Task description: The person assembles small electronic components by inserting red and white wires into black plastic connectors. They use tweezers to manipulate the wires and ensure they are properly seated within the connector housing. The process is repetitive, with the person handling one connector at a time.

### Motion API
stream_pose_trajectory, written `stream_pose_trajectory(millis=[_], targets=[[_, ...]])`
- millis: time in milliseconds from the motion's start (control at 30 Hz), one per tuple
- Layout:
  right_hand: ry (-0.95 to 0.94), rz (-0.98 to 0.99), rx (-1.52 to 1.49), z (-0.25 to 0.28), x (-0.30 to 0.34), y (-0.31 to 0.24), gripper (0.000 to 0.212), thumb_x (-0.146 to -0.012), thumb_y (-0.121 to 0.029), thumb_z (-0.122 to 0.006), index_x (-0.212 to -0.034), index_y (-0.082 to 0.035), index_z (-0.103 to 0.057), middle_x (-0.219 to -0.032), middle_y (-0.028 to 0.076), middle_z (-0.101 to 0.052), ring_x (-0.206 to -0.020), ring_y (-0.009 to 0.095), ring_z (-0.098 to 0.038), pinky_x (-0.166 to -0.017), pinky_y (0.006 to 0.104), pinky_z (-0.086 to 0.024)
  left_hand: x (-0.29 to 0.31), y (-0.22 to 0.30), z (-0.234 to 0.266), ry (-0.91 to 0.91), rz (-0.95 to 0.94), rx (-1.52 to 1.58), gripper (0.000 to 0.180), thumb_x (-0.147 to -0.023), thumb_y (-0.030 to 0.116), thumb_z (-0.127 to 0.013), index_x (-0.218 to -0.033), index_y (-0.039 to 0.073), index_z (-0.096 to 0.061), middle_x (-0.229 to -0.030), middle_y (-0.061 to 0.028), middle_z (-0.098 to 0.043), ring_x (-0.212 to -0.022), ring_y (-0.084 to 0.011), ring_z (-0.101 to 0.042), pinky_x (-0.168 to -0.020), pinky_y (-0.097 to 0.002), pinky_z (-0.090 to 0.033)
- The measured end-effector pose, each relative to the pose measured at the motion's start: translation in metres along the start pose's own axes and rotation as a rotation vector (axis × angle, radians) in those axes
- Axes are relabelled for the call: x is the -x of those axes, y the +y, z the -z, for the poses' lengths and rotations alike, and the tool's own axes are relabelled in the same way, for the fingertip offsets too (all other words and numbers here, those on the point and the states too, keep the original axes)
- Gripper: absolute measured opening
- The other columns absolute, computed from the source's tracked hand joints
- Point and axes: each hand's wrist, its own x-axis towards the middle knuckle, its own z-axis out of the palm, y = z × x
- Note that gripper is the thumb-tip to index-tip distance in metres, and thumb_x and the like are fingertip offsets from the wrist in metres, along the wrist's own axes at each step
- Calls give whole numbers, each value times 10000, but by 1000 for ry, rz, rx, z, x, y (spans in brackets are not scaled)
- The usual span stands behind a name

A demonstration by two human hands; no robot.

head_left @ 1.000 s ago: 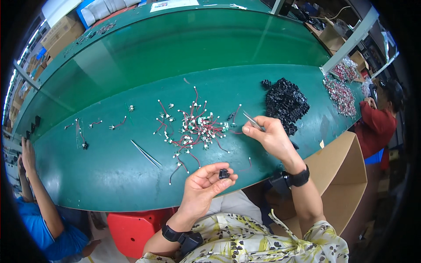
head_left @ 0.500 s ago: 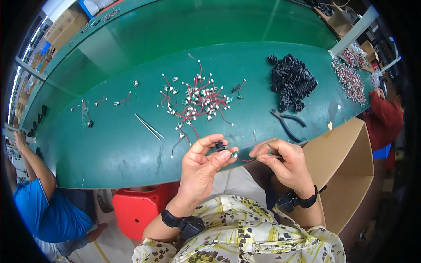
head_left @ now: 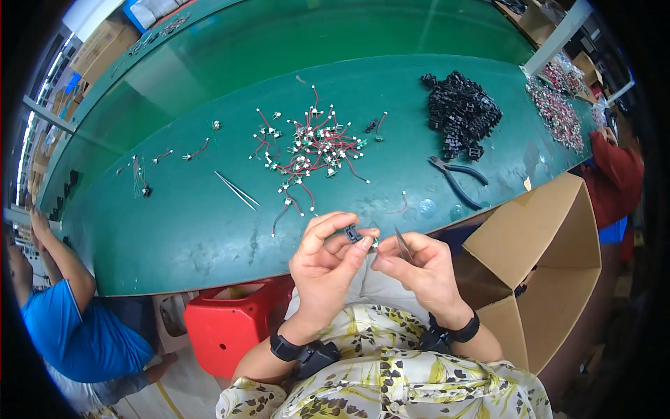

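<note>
My left hand [head_left: 324,269] is closed, gripping a small black plastic housing [head_left: 353,233] between its fingers. At its thumb tip sits a small green-and-white connector board [head_left: 375,243], partly hidden by the fingers. My right hand [head_left: 426,269] is closed on slim grey metal tweezers [head_left: 403,244], and its thumb and fingertips come right up to the little board. Whether they touch it I cannot tell. Beyond my hands, a pile of small boards with red and black wires [head_left: 317,150] is spread on the green table [head_left: 174,237].
Another pair of tweezers [head_left: 237,190] lies left of the pile. Cutting pliers [head_left: 460,183] rest below a heap of black housings [head_left: 462,115]. An open cardboard box [head_left: 558,279] stands at the right edge, a red stool [head_left: 227,325] at the left. People work on both sides.
My right hand has moved left, up to the left hand's fingertips, and the tweezers in it now show. The red wire between the hands is no longer visible. The view has shifted slightly.
</note>
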Motion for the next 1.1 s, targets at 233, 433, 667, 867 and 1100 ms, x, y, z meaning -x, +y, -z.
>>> stream_pose_trajectory(millis=[233, 433, 667, 867, 1100], targets=[[-1, -177, -235, 1, -6, 1, 197, -874, -101, -717, -1032, 3, -660, -867, 16, -669, -773, 64, -601, -680, 205, -489, 5, -6, 2, -58, -201, -165, 387, -827, -158, -616, -1187, -33, -550, -1185, -123, -486, -1029, -289, -643, -872, -343, -568], [165, 179, 36, -2, -5, -6, 161, -847, -31, -721, -992, 16, -671, -859, 39, -659, -720, 65, -599, -574, 203, -486, 1, -5, 11, -104, 294, 247, 419, -861, -82, -641, -1258, -5, -536, -1219, -143, -592, -1054, -231, -645, -926, -349, -541], [109, 988, 1010, 17, -7, -25, 434, -591, 42, -733, -1017, -40, -715, -841, 66, -613, -590, 147, -607, -480, 264, -505, 0, -1, 17, -211, 557, 507, 421, -877, 16, -659, -1281, 40, -542, -1192, -135, -627, -1072, -208, -632, -937, -374, -538], [80, 1023, 1086, 22, -7, -24, 439, -575, 16, -739, -1010, -34, -711, -839, 55, -613, -568, 131, -605, -462, 250, -496, -1, -5, 13, -254, 494, 468, 401, -869, -38, -648, -1254, 31, -562, -1214, -144, -620, -1068, -199, -627, -960, -351, -515], [118, 1023, 1075, 23, -7, -18, 399, -572, -7, -738, -969, -39, -710, -840, 56, -621, -592, 140, -622, -467, 253, -500, -3, -7, 11, -264, 452, 410, 399, -855, -61, -653, -1236, 18, -566, -1198, -142, -632, -1064, -184, -625, -962, -326, -509]])
